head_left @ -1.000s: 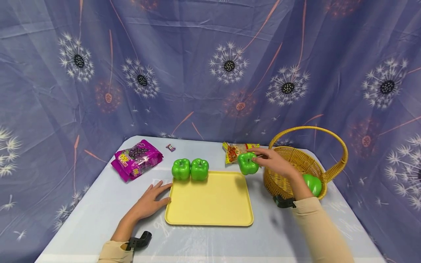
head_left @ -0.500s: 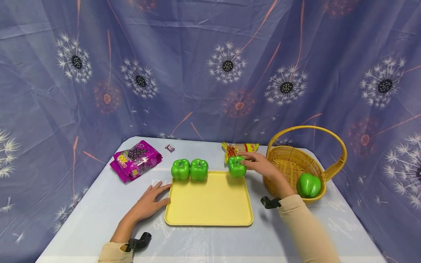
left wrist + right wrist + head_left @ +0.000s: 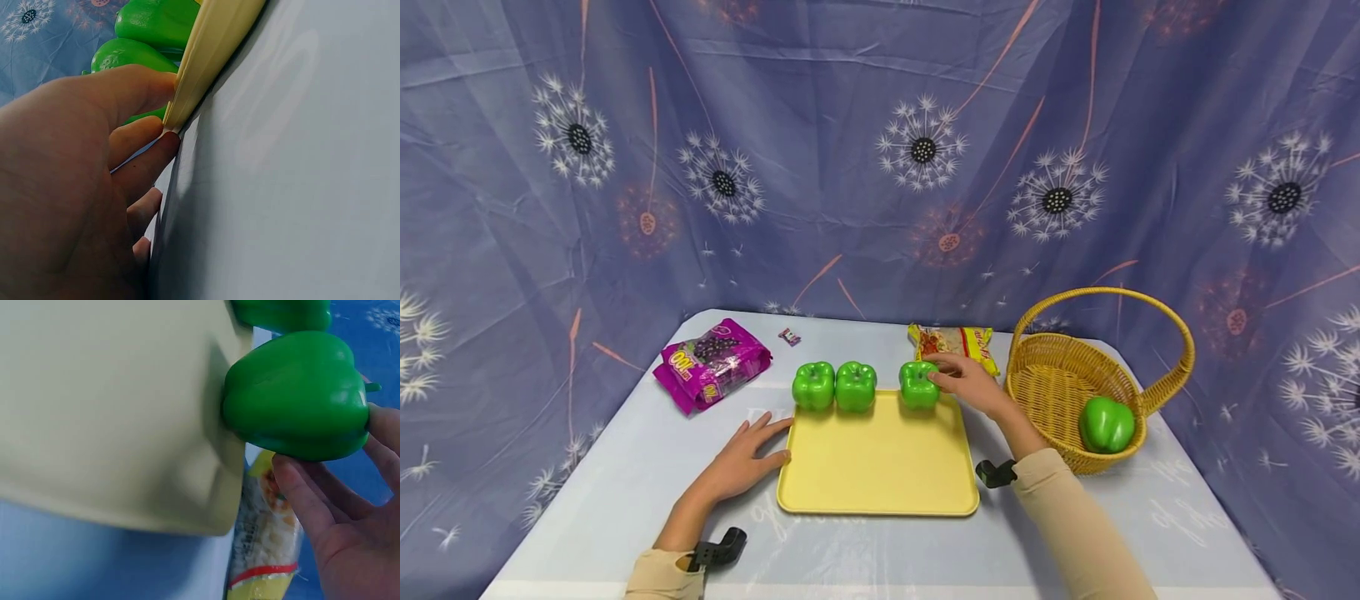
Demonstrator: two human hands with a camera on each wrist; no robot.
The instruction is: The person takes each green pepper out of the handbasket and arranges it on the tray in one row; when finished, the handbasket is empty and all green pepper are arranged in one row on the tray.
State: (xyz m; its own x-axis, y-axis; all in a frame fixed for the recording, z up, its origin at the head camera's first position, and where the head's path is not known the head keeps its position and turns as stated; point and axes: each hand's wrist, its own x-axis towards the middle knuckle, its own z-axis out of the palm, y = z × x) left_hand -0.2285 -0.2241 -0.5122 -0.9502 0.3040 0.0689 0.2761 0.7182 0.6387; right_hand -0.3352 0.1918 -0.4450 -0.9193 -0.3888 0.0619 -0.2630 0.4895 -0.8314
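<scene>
My right hand (image 3: 973,385) holds a green bell pepper (image 3: 297,397) by its side and top, over the far edge of the yellow tray (image 3: 880,467). Two more green bell peppers, a left one (image 3: 813,386) and one beside it (image 3: 855,387), sit side by side at the tray's far left corner. My left hand (image 3: 741,461) rests on the table at the tray's left side, fingers spread; in the left wrist view its thumb and fingertips touch the tray's rim. Another green bell pepper (image 3: 1107,425) lies inside the wicker basket (image 3: 1048,392) on the right.
A purple snack bag (image 3: 715,364) lies at the back left, with a small wrapped candy (image 3: 789,337) beside it. Behind the right hand is a yellow food packet (image 3: 955,342). The basket's tall handle (image 3: 1172,325) arches up on the right.
My right hand has carried its bell pepper left from near the basket to the tray's far edge, closer to the other two. My left hand has stayed in place.
</scene>
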